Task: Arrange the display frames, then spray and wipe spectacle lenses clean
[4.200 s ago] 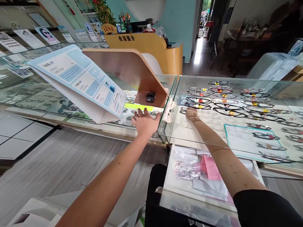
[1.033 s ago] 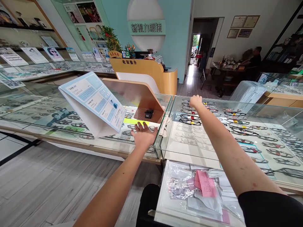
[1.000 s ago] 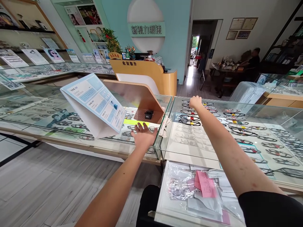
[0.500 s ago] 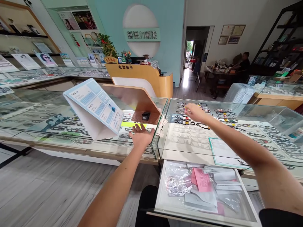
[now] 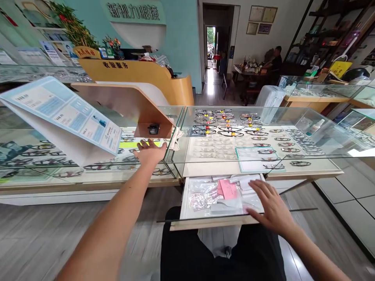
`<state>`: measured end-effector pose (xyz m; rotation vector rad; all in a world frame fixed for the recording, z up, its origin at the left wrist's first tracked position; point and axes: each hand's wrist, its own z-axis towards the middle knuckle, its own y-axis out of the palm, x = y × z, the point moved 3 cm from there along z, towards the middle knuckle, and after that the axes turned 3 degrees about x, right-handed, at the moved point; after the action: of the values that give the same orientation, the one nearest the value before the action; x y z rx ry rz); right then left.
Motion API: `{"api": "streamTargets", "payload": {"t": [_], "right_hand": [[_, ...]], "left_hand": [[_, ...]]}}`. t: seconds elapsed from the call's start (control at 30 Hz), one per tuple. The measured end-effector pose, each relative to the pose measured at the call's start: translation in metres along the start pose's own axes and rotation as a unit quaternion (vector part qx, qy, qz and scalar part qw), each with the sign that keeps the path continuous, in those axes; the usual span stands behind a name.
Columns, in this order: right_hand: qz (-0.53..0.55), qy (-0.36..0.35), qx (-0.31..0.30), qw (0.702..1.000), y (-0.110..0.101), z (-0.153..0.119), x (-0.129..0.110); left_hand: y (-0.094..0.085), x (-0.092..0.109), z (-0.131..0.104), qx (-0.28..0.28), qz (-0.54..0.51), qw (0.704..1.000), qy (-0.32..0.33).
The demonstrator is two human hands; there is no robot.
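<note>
My left hand [image 5: 150, 152] lies with fingers spread on the glass top of the display case [image 5: 172, 171], just in front of a tilted wooden-framed mirror [image 5: 117, 99]. It holds nothing. My right hand [image 5: 271, 205] is over the right front part of the pulled-out drawer [image 5: 183, 205], fingers stretched and thumb apart, with nothing in it. Inside the drawer are clear plastic bags [image 5: 202, 197], a pink paper [image 5: 227, 189] and white papers. Several rows of eyeglasses [image 5: 231, 132] sit in the glass case beyond the drawer. Whether the right hand touches the drawer, I cannot tell.
A folded price board [image 5: 73, 113] stands on the glass to the left. A small black device [image 5: 153, 128] sits at the mirror's base. A teal-edged tray [image 5: 246, 160] lies under the glass. Behind are a yellow counter [image 5: 181, 88] and a seated person [image 5: 274, 58].
My right hand has come down from above the eyeglasses to the drawer, its fingers now stretched. The left hand stays on the glass. The view has turned to the right and downward.
</note>
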<state>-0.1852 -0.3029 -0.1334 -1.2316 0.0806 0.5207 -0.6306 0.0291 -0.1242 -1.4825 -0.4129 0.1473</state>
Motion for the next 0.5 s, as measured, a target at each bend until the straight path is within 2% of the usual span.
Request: {"api": "streamTargets", "payload": {"t": [0.1,0.17,0.27,0.5], "right_hand": [[-0.057,0.050,0.129,0.989,0.010,0.010,0.002],[-0.076,0.078,0.166,0.980,0.013,0.023,0.003],[-0.085,0.084,0.168,0.978,0.015,0.046,0.011],[-0.122,0.092,0.115,0.982,0.030,0.104,0.045]], "left_hand": [[0.000,0.001,-0.001,-0.001,0.003,1.000,0.001],[0.000,0.002,-0.001,-0.008,0.005,1.000,0.001],[-0.002,0.002,-0.003,-0.016,0.010,1.000,0.001],[-0.004,0.003,-0.004,-0.018,0.012,1.000,-0.002]]}}
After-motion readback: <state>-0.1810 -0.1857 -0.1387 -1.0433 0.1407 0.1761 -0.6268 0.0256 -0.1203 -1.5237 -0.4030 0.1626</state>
